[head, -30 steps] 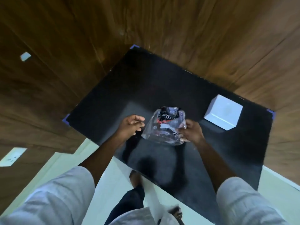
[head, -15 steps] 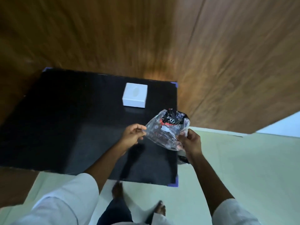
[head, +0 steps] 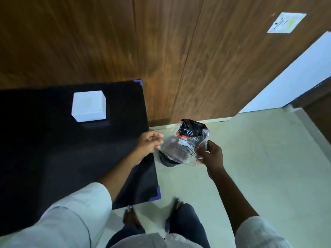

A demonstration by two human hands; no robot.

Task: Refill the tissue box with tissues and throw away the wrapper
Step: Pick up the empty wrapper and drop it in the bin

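Two hands on wrapper [head: 186,145]: left hand [head: 149,143] pinches its left edge, right hand [head: 210,155] pinches right edge. Wrapper held just above dark bin [head: 167,161], right of black table [head: 53,149]. Tissue box [head: 89,106] back on table, left of wrapper. Film looks light, limp, crinkly, likely slippery; edge pinch suits.

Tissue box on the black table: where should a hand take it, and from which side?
Judging by its shape, grip the tissue box across its two opposite side walls, coming from above. It is a small upright white cube standing alone on the table, so nothing blocks its sides.
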